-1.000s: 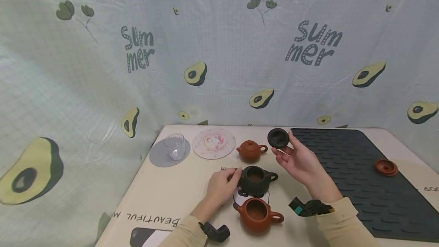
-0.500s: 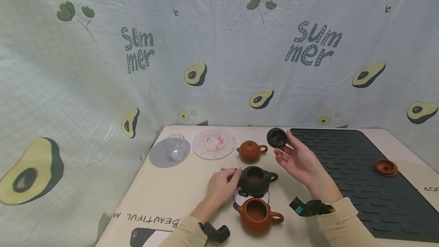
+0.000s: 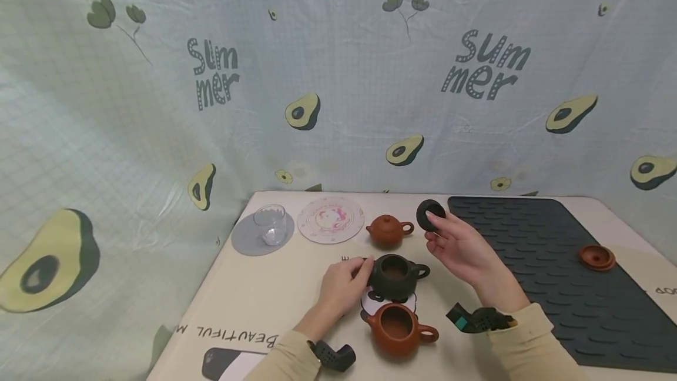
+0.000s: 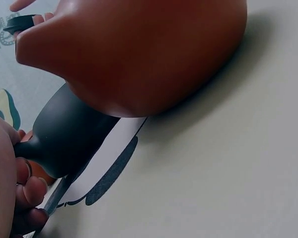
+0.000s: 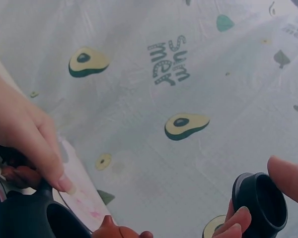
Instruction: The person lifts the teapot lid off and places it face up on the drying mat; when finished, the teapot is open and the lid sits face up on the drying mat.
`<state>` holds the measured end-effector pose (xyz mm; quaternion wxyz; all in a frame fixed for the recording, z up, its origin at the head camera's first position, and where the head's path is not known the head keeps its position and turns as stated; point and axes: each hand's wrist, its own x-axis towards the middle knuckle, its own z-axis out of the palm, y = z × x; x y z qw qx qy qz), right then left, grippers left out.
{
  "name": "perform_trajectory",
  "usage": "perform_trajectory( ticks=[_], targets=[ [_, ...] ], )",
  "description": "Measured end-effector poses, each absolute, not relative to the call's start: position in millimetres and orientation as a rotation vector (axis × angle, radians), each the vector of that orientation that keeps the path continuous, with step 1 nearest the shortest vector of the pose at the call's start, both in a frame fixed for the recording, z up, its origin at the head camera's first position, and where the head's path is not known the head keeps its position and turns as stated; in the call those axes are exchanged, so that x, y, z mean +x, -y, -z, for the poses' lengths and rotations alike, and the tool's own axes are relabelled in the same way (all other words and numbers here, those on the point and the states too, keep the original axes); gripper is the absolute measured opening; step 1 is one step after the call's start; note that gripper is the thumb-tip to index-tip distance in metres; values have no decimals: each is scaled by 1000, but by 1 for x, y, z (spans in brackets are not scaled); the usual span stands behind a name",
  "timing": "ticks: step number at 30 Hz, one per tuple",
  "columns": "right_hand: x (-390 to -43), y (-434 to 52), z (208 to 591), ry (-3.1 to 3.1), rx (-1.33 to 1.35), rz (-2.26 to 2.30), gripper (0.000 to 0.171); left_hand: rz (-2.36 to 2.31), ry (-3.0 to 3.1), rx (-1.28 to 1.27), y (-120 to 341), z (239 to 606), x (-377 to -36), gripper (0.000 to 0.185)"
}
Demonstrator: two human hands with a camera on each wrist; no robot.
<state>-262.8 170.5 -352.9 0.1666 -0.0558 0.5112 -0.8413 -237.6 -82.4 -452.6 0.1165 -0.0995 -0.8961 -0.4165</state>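
Observation:
With its fingers and thumb, my left hand (image 3: pixel 338 290) pinches the spout of a dark, lidless teapot (image 3: pixel 392 290), which stands upright in the middle of the table. The right hand (image 3: pixel 465 249) is raised to the right of that teapot and holds its small round dark lid (image 3: pixel 423 216) by the edge. In the right wrist view the lid (image 5: pixel 270 208) is tilted on its side, hollow underside showing. Nearer to me stands a reddish-brown teapot (image 3: pixel 398 350), also lidless, its handle pointing right.
Behind the dark teapot stands a small lidded reddish teapot (image 3: pixel 385 233). A glass cup (image 3: pixel 272 229) on a grey coaster (image 3: pixel 242 243) and a pink patterned round mat (image 3: pixel 312 231) lie back left. To the right, a reddish lid (image 3: pixel 596 257) rests on a black ridged mat (image 3: pixel 539 287).
The right hand's fingers have shifted on the dark lid and turned it; the thumb side now overlaps its face. My left hand and the teapots have stayed in place.

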Motion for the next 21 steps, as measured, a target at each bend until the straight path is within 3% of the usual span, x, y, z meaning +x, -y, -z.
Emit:
perform_trajectory(
  ticks=[12,21],
  targets=[
    [-264,-169,355,-1526,-182,2392,4,1219,2629,-286,82,451,-238,45],
    [-265,-169,358,-1637,-205,2346,5,1219,2635,-290,83,451,-238,45]
  ],
)
